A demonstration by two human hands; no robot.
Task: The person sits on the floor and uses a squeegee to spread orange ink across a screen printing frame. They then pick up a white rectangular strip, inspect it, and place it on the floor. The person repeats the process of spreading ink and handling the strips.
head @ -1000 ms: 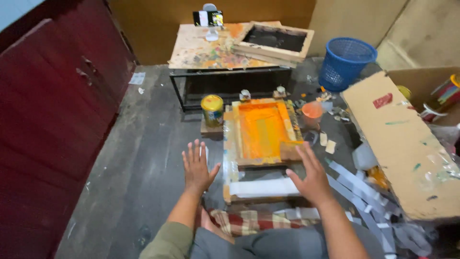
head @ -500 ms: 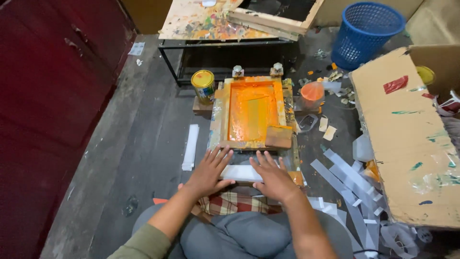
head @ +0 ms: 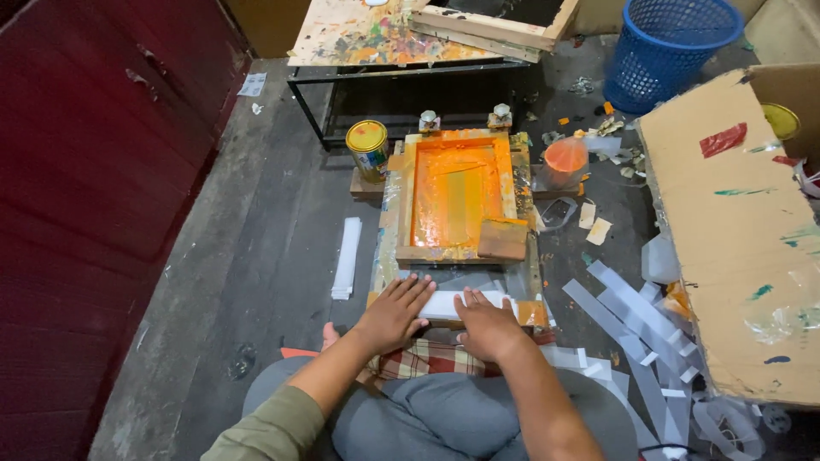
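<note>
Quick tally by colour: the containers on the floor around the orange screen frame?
Yellow-lidded paint tin: 1
Orange-covered plastic cup: 1
Blue plastic mesh basket: 1
Total: 3
Both hands, left and right, rest on a white strip, not on any container.

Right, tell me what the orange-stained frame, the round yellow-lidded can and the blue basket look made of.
Orange-stained frame: seemingly bare wood, with pale timber edges showing under the paint.
Round yellow-lidded can: probably metal, judging by the rolled rim and glossy lid.
Blue basket: likely moulded plastic, given its uniform lattice wall.
</note>
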